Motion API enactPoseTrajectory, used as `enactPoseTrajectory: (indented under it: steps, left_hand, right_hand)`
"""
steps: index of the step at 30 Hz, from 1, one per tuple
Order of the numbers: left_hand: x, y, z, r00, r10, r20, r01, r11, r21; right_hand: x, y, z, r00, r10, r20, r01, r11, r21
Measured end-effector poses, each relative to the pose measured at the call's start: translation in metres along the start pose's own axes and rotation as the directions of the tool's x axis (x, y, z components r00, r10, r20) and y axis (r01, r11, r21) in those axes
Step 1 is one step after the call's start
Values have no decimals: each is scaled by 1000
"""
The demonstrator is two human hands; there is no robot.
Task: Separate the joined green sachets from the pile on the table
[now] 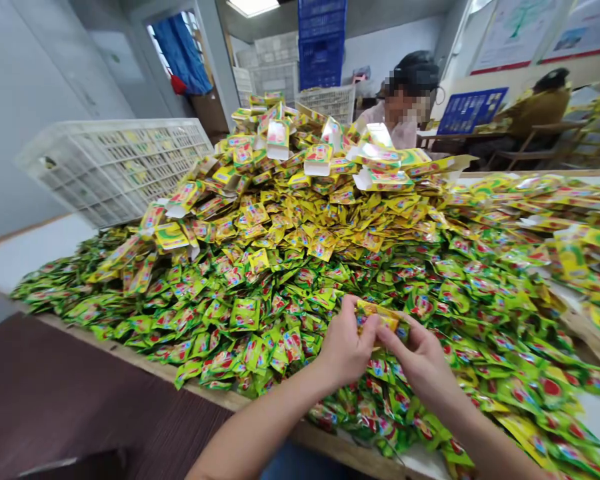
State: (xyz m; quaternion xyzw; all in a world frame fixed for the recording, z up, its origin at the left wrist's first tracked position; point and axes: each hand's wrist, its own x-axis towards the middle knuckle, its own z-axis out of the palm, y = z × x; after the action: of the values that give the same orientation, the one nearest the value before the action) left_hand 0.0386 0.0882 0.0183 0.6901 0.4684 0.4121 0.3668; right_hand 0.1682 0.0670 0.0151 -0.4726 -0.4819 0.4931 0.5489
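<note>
Where the near slope of the heap meets the front edge, one small yellow item [381, 312] is held between the two hands, just above the green sachets [245, 313]. Its left end is pinched by the left hand [347, 343], thumb to the near side; its right end is gripped by the right hand [425, 363], the fingers curled behind it. Both thumbs are brought close together across its near face. As the item is partly covered by fingers, it cannot be told for certain whether a box or a sachet is held.

Surface [37, 250]: white-topped, wood-edged, largely covered by the heap. Green sachets, many, printed in red: spread along the front and to both sides of the hands. Yellow sachets [325, 243], many: banked beyond the green ones, forward of the hands. Yellow boxes [318, 159], several with white flaps raised: piled at the top of the heap, well apart from the hands. White crate [145, 143], latticed: tilted at the far left of the heap. Blue crates [323, 57]: stacked in the background. One person [405, 123] in a dark cap is seen behind the heap; a second person [540, 110] is seated farther right, near a blue basket [473, 110].
</note>
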Motion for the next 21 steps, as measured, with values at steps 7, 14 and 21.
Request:
enactPoseTrajectory:
  steps: [7, 14, 21]
  left_hand:
    - [-15, 32, -87, 977, 191, 94, -213, 866, 453]
    - [-41, -34, -188, 966, 6, -259, 185, 685, 704]
    - [1, -75, -299, 760, 138, -635, 584, 284, 760]
  right_hand:
    - [9, -22, -42, 940, -111, -323, 52, 981, -185]
    - [10, -20, -43, 937, -76, -341, -49, 938, -344]
    - [14, -17, -32, 939, -33, -343, -105, 920, -376]
